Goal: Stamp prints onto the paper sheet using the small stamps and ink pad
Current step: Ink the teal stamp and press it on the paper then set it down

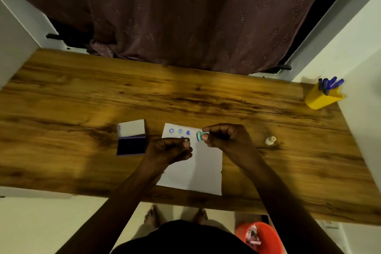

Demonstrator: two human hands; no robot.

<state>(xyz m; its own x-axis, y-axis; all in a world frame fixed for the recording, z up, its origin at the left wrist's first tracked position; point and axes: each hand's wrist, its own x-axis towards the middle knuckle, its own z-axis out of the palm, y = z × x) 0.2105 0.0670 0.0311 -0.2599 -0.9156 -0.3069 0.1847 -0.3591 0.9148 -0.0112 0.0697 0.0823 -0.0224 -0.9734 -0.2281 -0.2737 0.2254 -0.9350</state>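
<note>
A white paper sheet [203, 168] lies on the wooden table [82, 99], with three blue prints along its top edge and another partly hidden below them. My right hand [225, 136] pinches a small teal stamp [200, 136] held sideways just above the sheet's top right part. My left hand [172, 149] hovers over the sheet's left side with its fingers curled; I cannot tell whether it holds anything. An open ink pad [132, 146] with a dark blue pad and raised white lid sits left of the sheet. A small cream stamp [270, 140] lies on the table to the right.
A yellow pen holder [321, 98] with blue pens stands at the table's far right corner. A dark curtain [185, 16] hangs behind the table. Below the front edge are my feet and an orange bin [266, 237].
</note>
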